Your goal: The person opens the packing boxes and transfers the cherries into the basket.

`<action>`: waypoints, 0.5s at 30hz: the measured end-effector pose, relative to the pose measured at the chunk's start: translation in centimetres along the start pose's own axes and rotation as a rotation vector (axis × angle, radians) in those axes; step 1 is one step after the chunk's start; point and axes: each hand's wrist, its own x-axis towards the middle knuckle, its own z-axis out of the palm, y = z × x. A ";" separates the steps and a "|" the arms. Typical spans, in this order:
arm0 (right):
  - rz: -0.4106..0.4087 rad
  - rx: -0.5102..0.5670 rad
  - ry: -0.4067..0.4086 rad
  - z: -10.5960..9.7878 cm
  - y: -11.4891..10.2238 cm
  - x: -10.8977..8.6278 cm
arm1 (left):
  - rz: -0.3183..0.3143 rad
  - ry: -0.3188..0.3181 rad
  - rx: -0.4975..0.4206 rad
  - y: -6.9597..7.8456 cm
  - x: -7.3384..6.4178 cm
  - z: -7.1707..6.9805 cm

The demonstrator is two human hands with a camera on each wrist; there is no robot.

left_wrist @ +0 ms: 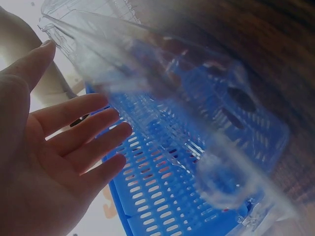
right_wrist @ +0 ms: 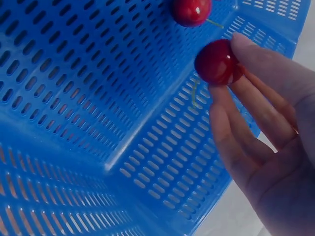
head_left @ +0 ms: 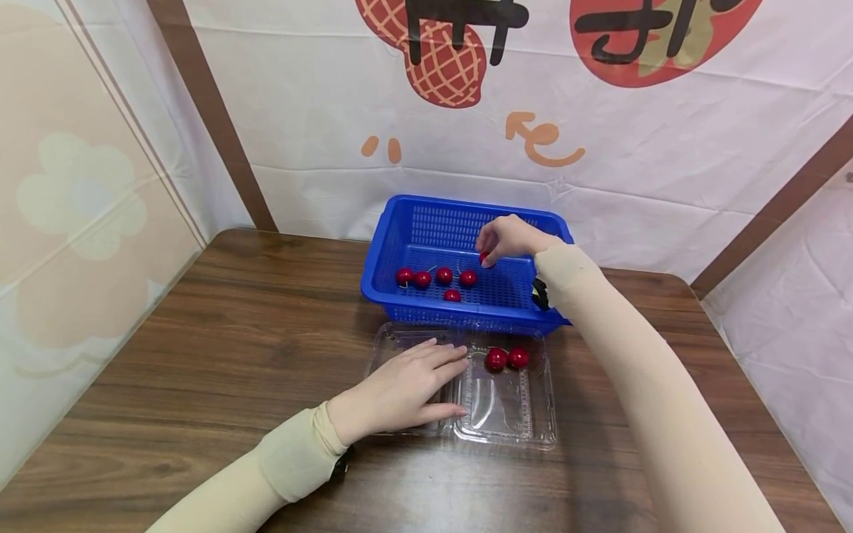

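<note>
My right hand [head_left: 509, 237] reaches into the blue basket [head_left: 378, 292] and pinches a red cherry [right_wrist: 216, 63] between thumb and fingers; a thin green stem hangs from it. Several other cherries [head_left: 443, 275] lie on the basket floor, mostly toward its left and middle. In front of the basket sits an opened clear plastic clamshell box [head_left: 493, 414]. Two cherries [head_left: 507, 360] rest at the back of its right half. Over the left half and middle fold of the box, my left hand [head_left: 406, 389] lies with fingers straight and spread, holding nothing.
The brown wooden table [head_left: 233, 355] carries the basket and box. Behind it hangs a white printed cloth [head_left: 300, 96], close to the basket's back. Another patterned cloth [head_left: 73, 244] borders the left side.
</note>
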 end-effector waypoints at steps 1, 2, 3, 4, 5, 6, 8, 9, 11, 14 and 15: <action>0.009 -0.001 -0.008 0.0 0.0 0.0 | -0.001 -0.001 0.000 0.0 0.0 0.0; 0.016 -0.004 -0.013 0.1 0.1 0.1 | -0.003 -0.002 0.000 0.0 0.0 0.0; 0.021 -0.008 -0.020 0.1 0.1 0.1 | -0.003 -0.003 0.000 0.0 0.0 0.0; 0.024 -0.012 -0.026 0.2 0.1 0.1 | -0.004 -0.004 -0.001 0.0 0.0 0.0; 0.026 -0.018 -0.029 0.3 0.1 0.1 | -0.004 -0.004 -0.001 0.0 -0.1 -0.1; 0.028 -0.022 -0.033 0.3 0.1 0.2 | -0.004 -0.004 0.000 0.0 -0.1 -0.1; 0.024 -0.032 -0.042 0.5 0.2 0.3 | -0.003 -0.004 0.000 0.0 -0.1 -0.1; 0.021 -0.036 -0.045 0.6 0.2 0.3 | -0.002 -0.003 0.000 0.0 -0.1 -0.1; 0.019 -0.047 -0.048 0.9 0.3 0.5 | -0.001 -0.002 0.002 0.0 -0.1 -0.1; 0.026 -0.052 -0.058 1.3 0.5 0.8 | 0.001 -0.002 0.007 0.1 0.0 -0.2; 0.032 -0.051 -0.063 1.4 0.6 0.8 | 0.002 -0.004 0.010 0.1 -0.1 -0.2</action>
